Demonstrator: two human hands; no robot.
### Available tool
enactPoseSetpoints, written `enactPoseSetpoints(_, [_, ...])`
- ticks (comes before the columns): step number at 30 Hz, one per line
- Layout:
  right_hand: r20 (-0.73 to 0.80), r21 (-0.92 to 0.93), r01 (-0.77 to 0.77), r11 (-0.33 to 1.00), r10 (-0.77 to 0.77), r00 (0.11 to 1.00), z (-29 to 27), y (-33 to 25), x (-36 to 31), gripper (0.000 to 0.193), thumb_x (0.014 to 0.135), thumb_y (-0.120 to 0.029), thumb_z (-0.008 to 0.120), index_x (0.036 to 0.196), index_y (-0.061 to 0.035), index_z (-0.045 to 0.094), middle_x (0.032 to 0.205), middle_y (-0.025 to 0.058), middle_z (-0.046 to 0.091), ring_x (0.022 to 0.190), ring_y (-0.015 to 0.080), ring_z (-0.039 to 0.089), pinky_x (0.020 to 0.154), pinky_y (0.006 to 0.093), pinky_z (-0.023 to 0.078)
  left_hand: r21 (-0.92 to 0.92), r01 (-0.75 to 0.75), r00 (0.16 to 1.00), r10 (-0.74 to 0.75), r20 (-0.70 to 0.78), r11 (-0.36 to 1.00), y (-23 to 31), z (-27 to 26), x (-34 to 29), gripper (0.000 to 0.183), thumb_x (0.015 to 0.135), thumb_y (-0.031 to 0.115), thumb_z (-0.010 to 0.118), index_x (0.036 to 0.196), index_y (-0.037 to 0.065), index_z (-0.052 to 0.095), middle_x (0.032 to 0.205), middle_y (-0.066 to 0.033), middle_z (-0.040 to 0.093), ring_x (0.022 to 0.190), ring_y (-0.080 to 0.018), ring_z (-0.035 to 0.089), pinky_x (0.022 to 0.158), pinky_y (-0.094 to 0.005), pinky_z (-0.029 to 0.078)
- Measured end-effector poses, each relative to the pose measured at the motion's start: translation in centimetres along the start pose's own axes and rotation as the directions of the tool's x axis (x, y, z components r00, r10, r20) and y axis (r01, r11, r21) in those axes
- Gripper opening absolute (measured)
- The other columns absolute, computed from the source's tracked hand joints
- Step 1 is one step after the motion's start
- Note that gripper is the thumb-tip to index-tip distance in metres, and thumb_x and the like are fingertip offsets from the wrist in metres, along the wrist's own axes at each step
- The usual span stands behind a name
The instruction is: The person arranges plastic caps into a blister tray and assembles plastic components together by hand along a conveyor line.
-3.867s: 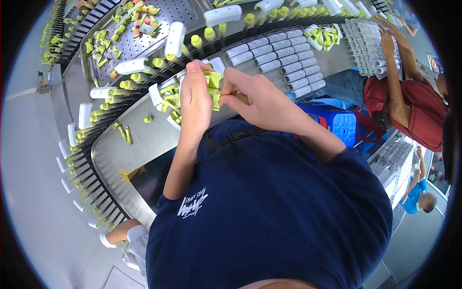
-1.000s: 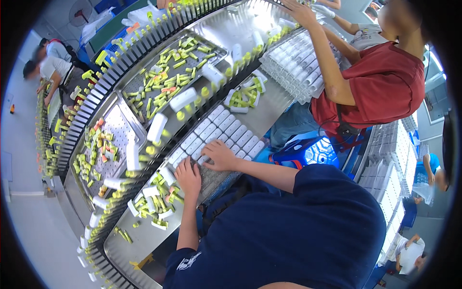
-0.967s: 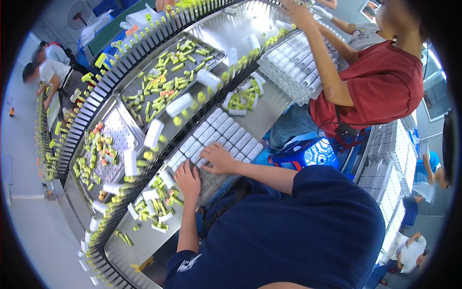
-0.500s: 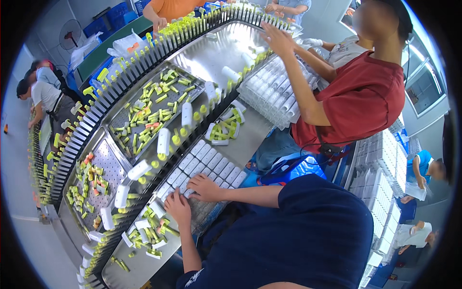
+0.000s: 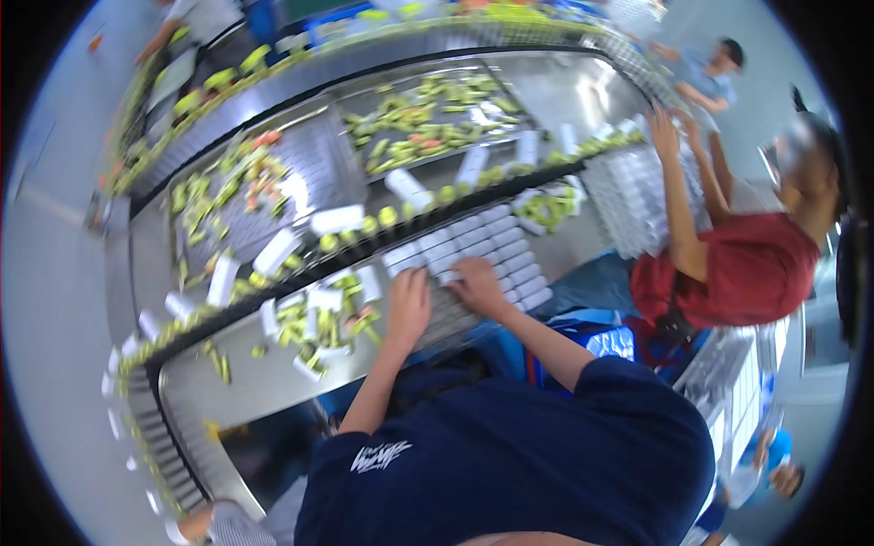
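Observation:
A clear tray (image 5: pixel 446 328) filled in its far part with rows of white oblong plastic pieces (image 5: pixel 496 241) lies in front of me on the metal bench. My left hand (image 5: pixel 410 300) rests at the left side of these rows, fingers apart, its fingertips touching the nearest pieces. Beside it, my right hand (image 5: pixel 478 287) lies over the near edge of the rows, thumb and fingers spread. Blur hides finer finger detail, and I see nothing lifted. Left of the tray is a loose pile of yellow-green and white plastic parts (image 5: pixel 319 318).
Beyond the tray runs a conveyor (image 5: pixel 428 211) carrying white and yellow-green pieces. Behind it stand metal trays (image 5: pixel 309 196) of yellow-green parts. At right, a co-worker in a red shirt (image 5: pixel 728 273) reaches over stacked clear trays (image 5: pixel 637 200). Another person's striped sleeve (image 5: pixel 238 526) shows at lower left.
My view has turned, so the bench now lies more level and my hands appear further right. Both hands stay at the tray's white pieces. The conveyor pieces have shifted in the picture.

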State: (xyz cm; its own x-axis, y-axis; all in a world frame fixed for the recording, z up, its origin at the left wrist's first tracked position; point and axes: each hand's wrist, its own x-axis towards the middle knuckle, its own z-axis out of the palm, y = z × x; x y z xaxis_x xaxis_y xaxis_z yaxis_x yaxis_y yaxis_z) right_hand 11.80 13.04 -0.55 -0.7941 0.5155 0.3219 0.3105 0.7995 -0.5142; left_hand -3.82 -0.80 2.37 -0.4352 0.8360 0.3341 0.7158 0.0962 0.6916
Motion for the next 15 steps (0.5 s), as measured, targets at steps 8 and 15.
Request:
enactPoseSetpoints(8, [0.046,-0.163,0.022,0.986,-0.015,0.999,-0.5,-0.8,0.3,0.037,0.082,-0.025,0.073,0.111,-0.0063,0.062,0.110,0.0123,0.062,0.107,0.0340,0.055,0.095,0.0455,0.040,0.143,-0.140,0.869,0.191,-0.456,0.980,4.7,-22.6,10.1,0.022,0.083,0.011,0.068,0.105,0.007,0.066,0.105,-0.0107,0.069,0.098,-0.0315,0.065,0.085,-0.0398,0.051])
enactPoseSetpoints(15, [0.046,-0.169,0.094,0.981,-0.087,0.995,-0.1,-2.4,1.6,0.042,0.077,-0.025,0.076,0.112,-0.0067,0.062,0.111,0.0117,0.060,0.107,0.0336,0.054,0.096,0.0448,0.041,0.417,0.119,0.984,-0.163,0.073,0.901,-22.3,-32.4,25.2,0.035,0.089,0.034,0.063,0.104,0.002,0.067,0.098,-0.0188,0.071,0.091,-0.0342,0.069,0.079,-0.0424,0.053])
